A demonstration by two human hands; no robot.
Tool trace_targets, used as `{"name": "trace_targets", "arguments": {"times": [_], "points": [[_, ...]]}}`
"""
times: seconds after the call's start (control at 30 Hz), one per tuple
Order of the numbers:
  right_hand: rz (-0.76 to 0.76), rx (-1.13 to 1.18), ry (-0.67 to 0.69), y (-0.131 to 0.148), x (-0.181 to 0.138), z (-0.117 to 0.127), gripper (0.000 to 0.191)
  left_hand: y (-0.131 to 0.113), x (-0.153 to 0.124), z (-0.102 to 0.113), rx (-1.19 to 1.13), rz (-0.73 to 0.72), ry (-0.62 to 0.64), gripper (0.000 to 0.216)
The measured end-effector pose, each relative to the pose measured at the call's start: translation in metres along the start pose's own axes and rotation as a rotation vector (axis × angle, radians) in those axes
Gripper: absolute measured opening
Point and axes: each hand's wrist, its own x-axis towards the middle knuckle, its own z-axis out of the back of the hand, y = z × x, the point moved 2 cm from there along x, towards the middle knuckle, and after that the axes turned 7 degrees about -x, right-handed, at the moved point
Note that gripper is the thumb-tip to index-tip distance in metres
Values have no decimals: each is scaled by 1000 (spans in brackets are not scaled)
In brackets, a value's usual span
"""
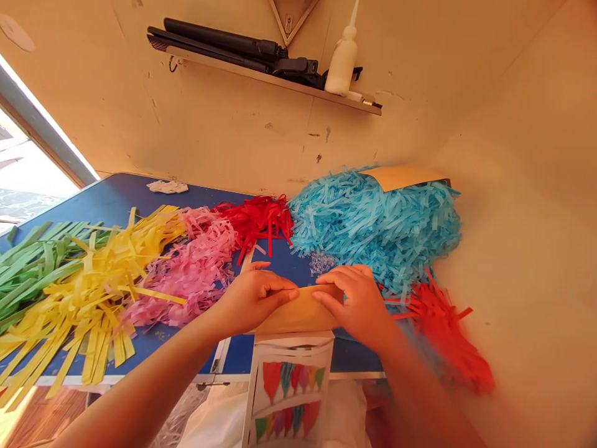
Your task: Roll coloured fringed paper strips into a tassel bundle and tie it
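A tan sheet of card lies on the blue table right in front of me. My left hand presses on its left part with the fingers curled over the top edge. My right hand rests on its right part, fingers bent down onto the card. Both hands pinch along the same edge, fingertips almost meeting. Below the card stands a white sheet printed with coloured pennant flags.
Heaps of cut paper strips cover the table: green, yellow, pink, red, light blue and orange-red. A wall shelf carries a black tool and a white glue bottle. A wall stands close on the right.
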Motion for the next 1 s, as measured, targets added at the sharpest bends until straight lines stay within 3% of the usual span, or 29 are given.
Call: {"name": "trace_targets", "arguments": {"times": [0.1,0.2,0.3,0.5,0.67,0.77,0.9,1.0], "points": [[-138,162,156,-5,3,-2,15,-8,-3,0,257,-96,-157,20],[-147,215,177,-5,3,-2,14,-18,-6,-2,378,-208,-275,22],[-95,246,158,-3,0,-3,17,-22,-5,-5,281,-267,-258,17],[151,151,-21,0,-4,1,21,-22,-2,-6,204,-239,-196,23],[314,-113,-165,4,-8,3,9,-22,-1,-5,206,-239,-151,24],[411,-299,-267,5,-14,2,11,-21,0,-6,208,-232,-148,25],[475,-361,-287,3,-21,-1,19,-19,1,-6,207,-200,-146,26],[477,-335,-292,2,-24,-2,15,-19,1,-6,208,-200,-145,28]]}}
